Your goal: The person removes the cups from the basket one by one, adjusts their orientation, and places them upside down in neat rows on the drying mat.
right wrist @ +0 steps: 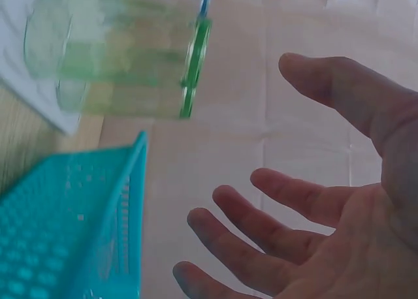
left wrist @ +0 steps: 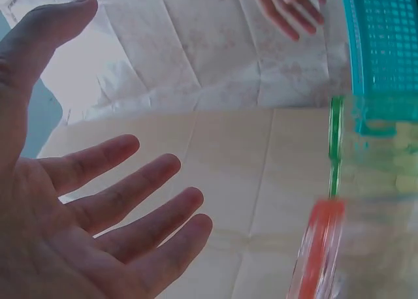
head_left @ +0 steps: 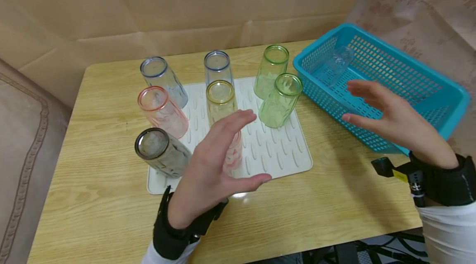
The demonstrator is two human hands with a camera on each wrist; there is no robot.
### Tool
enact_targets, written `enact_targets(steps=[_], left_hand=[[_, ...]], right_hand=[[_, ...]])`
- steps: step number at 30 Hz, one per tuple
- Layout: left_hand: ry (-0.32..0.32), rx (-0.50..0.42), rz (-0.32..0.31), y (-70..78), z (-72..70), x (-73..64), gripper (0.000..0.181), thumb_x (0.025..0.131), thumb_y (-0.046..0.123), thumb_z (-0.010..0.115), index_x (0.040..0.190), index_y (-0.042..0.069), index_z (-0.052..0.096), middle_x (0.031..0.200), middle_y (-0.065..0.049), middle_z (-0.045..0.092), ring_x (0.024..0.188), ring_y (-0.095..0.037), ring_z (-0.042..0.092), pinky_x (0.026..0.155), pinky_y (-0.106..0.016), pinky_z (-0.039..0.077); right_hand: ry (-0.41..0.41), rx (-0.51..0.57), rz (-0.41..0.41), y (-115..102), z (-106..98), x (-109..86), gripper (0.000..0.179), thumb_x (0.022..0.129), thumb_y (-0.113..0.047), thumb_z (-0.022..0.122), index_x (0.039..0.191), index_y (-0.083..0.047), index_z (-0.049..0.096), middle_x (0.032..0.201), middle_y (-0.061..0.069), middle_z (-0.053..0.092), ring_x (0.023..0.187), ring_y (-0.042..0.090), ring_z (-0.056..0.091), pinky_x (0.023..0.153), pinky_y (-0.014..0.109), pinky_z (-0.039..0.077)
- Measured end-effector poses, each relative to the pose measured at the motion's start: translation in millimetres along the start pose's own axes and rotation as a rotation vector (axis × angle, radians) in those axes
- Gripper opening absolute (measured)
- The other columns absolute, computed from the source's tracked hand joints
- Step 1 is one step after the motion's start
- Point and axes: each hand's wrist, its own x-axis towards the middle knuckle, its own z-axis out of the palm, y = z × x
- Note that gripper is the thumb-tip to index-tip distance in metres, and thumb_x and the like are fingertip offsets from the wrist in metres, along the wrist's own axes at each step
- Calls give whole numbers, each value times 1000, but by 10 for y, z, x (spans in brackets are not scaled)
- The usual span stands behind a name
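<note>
My left hand (head_left: 215, 160) hovers over the front of a white ridged mat (head_left: 275, 156), fingers and thumb spread, holding nothing. It partly hides a pink glass (head_left: 234, 156). Around it stand a yellow glass (head_left: 220, 101), a grey glass (head_left: 163, 152), another pink glass (head_left: 163, 111), and two blue glasses (head_left: 165, 82) (head_left: 217, 67). Two green glasses (head_left: 272, 70) (head_left: 280, 101) stand at the mat's right. With its fingers apart and nothing in them, my right hand (head_left: 394, 115) is above the near side of a blue basket (head_left: 405, 74).
Inside the basket a clear glass (head_left: 339, 61) lies tilted at the left end. The wooden table (head_left: 100, 173) extends around the mat. Beige sheeting (head_left: 178, 3) hangs behind it, and black cables (head_left: 386, 249) show below the front edge.
</note>
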Motion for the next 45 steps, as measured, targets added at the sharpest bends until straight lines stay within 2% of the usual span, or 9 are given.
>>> enact_targets(steps=[5,7,11,14,18,21,26,37,45], left_hand=[[-40,21,32,84,101,35,87,64,27,91,133,-2,47,135,-15,50,130,-26,43,107,-38,35],[-50,30,52,105,139,41,87,64,29,90,133,-2,47,135,-16,50,130,-26,43,107,-37,35],[-65,28,96,109,216,43,85,65,29,90,132,-2,48,135,-15,51,129,-25,43,107,-35,35],[-62,2,124,89,266,35,83,65,27,90,131,-3,48,133,-15,52,129,-26,45,107,-35,36],[-64,-30,145,57,327,12,82,65,25,90,130,-4,49,132,-15,54,129,-27,45,107,-36,35],[-77,-40,141,40,375,-13,81,65,24,90,130,-3,49,131,-15,54,128,-27,45,107,-35,35],[-103,-41,113,32,443,-69,80,66,26,90,130,-2,49,132,-14,53,129,-25,44,107,-33,34],[-134,-31,59,-1,508,-133,76,72,23,86,132,-2,46,134,-14,51,128,-20,44,106,-28,35],[-149,-38,47,-14,585,-164,74,73,24,85,132,0,48,133,-13,51,127,-18,46,104,-25,36]], right_hand=[[14,-36,29,124,-174,88,75,92,-22,68,153,-19,24,154,11,27,137,38,28,114,43,17],[12,-30,45,135,-255,146,75,92,-20,67,153,-15,23,155,15,24,136,44,26,111,55,17],[26,-58,89,204,-369,284,77,93,-22,66,154,-13,20,157,14,19,136,45,23,108,60,18],[33,-99,91,679,-425,461,80,91,-29,67,154,-27,18,159,0,16,141,34,22,111,54,18],[8,-161,37,1146,-483,685,84,89,-31,71,154,-33,17,160,-2,12,144,27,16,114,47,11],[-11,-187,18,944,-519,752,86,88,-21,72,155,-19,19,159,16,11,141,42,13,109,61,13],[-21,-233,20,746,-529,846,83,86,-8,72,152,-3,23,154,28,12,136,53,12,100,72,16],[-91,-308,-176,950,-413,1151,87,75,5,78,147,4,28,153,28,12,140,48,9,102,70,17],[-115,-333,-193,1018,-275,1252,90,73,4,79,147,5,28,153,29,15,139,48,11,105,68,16]])
